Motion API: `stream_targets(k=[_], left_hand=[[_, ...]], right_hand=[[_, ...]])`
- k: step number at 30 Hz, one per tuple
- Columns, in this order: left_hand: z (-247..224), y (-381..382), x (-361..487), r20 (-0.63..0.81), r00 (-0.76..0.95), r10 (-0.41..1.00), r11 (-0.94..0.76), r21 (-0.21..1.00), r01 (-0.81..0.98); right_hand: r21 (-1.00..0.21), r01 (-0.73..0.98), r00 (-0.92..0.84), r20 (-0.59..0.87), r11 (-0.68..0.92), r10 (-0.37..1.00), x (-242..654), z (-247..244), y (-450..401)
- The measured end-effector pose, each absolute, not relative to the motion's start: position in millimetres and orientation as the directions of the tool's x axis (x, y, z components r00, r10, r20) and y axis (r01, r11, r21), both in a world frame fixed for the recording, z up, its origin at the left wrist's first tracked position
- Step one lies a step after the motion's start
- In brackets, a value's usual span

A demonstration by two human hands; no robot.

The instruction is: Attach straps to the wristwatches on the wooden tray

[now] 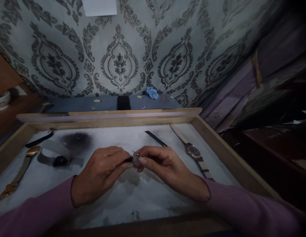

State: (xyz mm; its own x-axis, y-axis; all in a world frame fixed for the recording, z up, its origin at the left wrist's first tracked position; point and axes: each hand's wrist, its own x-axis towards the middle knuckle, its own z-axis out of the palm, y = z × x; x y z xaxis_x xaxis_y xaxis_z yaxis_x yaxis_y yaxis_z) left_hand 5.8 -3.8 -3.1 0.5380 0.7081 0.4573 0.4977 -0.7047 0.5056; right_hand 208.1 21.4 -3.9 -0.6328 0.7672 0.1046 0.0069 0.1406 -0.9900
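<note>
Over the middle of a pale-bottomed tray, both my hands meet at a small wristwatch (135,160) with a round case. My left hand (100,172) is closed, its thumb and fingers pinching a dark end at the case's left side, which looks like the strap. My right hand (170,171) grips the case between thumb and fingers. A thin pin-like piece (135,152) sticks up at the case's upper edge; what holds it is hidden. Just behind my right hand lies a loose black watch strap (155,137), partly covered by the hand.
A wooden rim (217,154) surrounds the tray. Another strapped watch (193,151) lies right. At left are a gold watch (33,151), a mesh-band watch (60,160) and a black band (40,139). Behind the rim are a dark flat rectangle (123,102) and crumpled blue material (152,92).
</note>
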Motion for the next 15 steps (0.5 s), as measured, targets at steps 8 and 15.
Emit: stream_targets(k=[8, 15], left_hand=[[-3.2, -1.2, 5.1, 0.465, 0.567, 0.68, -0.733, 0.394, 0.555], [-5.1, -1.1, 3.3, 0.489, 0.517, 0.703, -0.704, 0.377, 0.602]], right_hand=[[-0.992, 0.013, -0.642, 0.09, 0.129, 0.761, 208.9, -3.6, 21.2], [-0.995, -0.055, -0.574, 0.101, 0.084, 0.812, 206.7, -7.4, 18.4]])
